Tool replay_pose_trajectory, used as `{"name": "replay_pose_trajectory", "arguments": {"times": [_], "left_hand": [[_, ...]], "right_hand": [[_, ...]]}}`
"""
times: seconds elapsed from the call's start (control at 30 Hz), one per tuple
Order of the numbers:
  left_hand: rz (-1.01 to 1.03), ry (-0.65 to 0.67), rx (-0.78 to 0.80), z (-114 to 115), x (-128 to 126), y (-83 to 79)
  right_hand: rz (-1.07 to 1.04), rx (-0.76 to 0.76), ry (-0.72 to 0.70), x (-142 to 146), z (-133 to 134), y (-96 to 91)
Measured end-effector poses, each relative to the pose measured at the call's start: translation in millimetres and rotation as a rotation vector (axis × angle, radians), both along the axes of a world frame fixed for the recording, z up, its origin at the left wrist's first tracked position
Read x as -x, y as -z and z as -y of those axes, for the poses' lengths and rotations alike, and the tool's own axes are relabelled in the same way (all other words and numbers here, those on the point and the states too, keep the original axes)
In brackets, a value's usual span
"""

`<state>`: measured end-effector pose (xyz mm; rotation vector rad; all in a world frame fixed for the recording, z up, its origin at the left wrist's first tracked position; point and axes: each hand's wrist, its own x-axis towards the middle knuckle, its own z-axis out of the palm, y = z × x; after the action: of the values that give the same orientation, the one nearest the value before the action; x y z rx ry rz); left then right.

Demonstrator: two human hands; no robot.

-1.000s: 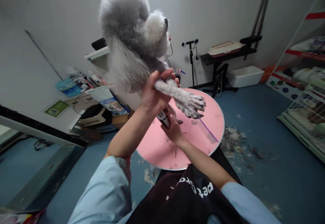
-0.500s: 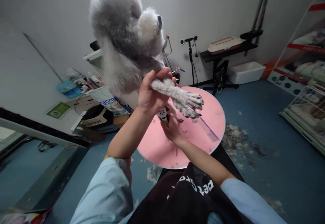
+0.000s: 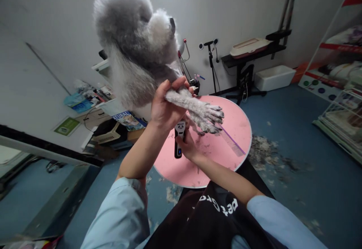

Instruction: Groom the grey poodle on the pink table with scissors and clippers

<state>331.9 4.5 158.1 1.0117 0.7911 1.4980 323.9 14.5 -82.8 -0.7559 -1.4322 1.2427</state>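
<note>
A fluffy grey poodle (image 3: 135,42) stands on a round pink grooming table (image 3: 237,128). My left hand (image 3: 163,107) is wrapped round the dog's leg (image 3: 195,109) and holds it stretched out, paw towards me. Under that leg my right hand (image 3: 189,147) grips a black and white hair clipper (image 3: 179,139), its head pointing up at the leg. A purple comb (image 3: 232,141) lies on the table to the right of the paw.
Clipped fur (image 3: 266,155) litters the blue floor right of the table. A black stand with a pink tray (image 3: 249,47) and a white bin (image 3: 274,77) are at the back wall. Wire cages (image 3: 342,124) stand on the right, cluttered shelves and bags (image 3: 113,124) on the left.
The clipper has turned so more of its body shows below the leg. The dog and my left hand have drifted slightly left.
</note>
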Motion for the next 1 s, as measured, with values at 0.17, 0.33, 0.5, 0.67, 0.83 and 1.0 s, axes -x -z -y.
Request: {"name": "replay_pose_trajectory", "arguments": {"times": [0.17, 0.33, 0.5, 0.67, 0.83, 1.0], "left_hand": [[0.009, 0.013, 0.016, 1, -2, -1.2], [-0.026, -0.028, 0.037, 2, -5, -1.7], [0.014, 0.069, -0.001, 2, -5, 0.0], [0.022, 0.136, -0.044, 2, -4, 1.5], [-0.039, 0.107, -0.042, 5, -5, -1.7], [-0.062, 0.076, -0.016, 5, -3, -5.1]], "right_hand": [[-0.158, 0.188, -0.154, 17, 3, -12.8], [-0.361, 0.276, -0.164, 19, 3, -34.1], [-0.434, 0.391, -0.38, 14, 8, -43.6], [-0.501, 0.388, -0.314, 11, 5, -44.1], [-0.44, 0.333, -0.297, 9, 3, -40.1], [-0.449, 0.27, -0.244, 10, -2, -38.8]]}}
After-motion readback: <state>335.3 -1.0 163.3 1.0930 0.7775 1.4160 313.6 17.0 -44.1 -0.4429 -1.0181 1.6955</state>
